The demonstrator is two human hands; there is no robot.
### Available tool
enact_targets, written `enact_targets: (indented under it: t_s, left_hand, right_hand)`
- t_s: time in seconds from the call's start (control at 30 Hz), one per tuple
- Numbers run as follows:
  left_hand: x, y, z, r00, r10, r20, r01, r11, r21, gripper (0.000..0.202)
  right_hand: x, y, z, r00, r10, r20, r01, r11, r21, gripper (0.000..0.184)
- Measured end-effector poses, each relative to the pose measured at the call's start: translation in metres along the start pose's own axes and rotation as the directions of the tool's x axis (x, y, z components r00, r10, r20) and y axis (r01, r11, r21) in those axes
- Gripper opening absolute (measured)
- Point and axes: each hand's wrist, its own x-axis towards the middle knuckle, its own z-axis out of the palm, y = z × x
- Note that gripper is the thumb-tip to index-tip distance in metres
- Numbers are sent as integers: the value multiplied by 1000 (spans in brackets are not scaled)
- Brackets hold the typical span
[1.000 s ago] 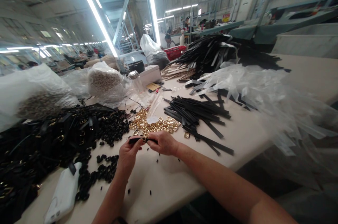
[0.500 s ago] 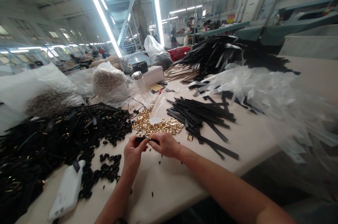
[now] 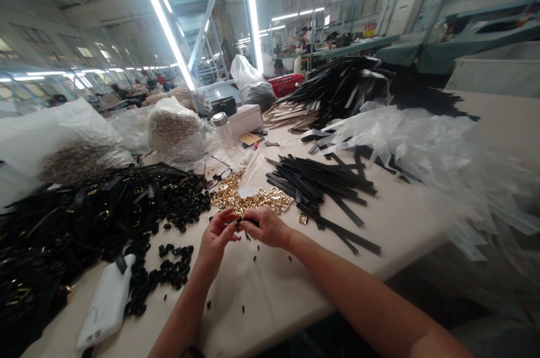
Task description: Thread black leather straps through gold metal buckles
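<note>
My left hand (image 3: pixel 217 234) and my right hand (image 3: pixel 269 227) meet near the table's front edge, fingertips almost touching. My right hand is closed around a short black strap (image 3: pixel 252 221), its thumb and fingers pressed on it. Left thumb and fingertips pinch at the strap's near end, where a small dark part shows; its exact shape is too small to tell. Just behind the hands lies a heap of gold buckles (image 3: pixel 276 198). To the right spreads a pile of flat black straps (image 3: pixel 324 178), with a single gold buckle (image 3: pixel 302 218) beside it.
At left are small black loops (image 3: pixel 185 200) and a tangle of black straps with gold buckles (image 3: pixel 97 217). A white power bank (image 3: pixel 107 302) lies in front. Behind stand filled plastic bags (image 3: pixel 175 130), a glass bottle (image 3: pixel 222 127) and a box (image 3: pixel 245 121). White strips (image 3: pixel 405 133) hang over the right edge.
My left fingers have lifted and spread a little, and the black strap no longer shows across them. My right hand has shifted slightly, still gripping the strap.
</note>
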Motion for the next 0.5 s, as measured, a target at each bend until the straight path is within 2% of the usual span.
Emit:
enact_targets:
  t_s: [0.07, 0.13, 0.27, 0.37, 0.5]
  left_hand:
    - [1, 1, -2, 993, -89, 82, 92, 995, -25, 44]
    - [1, 2, -4, 984, -122, 128, 124, 992, -11, 38]
    - [1, 1, -9, 987, -94, 130, 92, 995, 22, 25]
    - [2, -1, -12, 988, -66, 139, 65, 998, 13, 24]
    - [2, -1, -12, 993, -34, 109, 33, 999, 17, 25]
  right_hand:
    - [0, 0, -1, 999, -22, 31, 22, 1000, -3, 14]
    - [-1, 1, -3, 998, -41, 52, 43, 999, -33, 12]
    - [-1, 1, -7, 995, -68, 76, 75, 992, -103, 13]
    - [-1, -1, -10, 993, -73, 88, 86, 986, -142, 15]
    - [-1, -4, -11, 998, -56, 43, 66, 954, -291, 18]
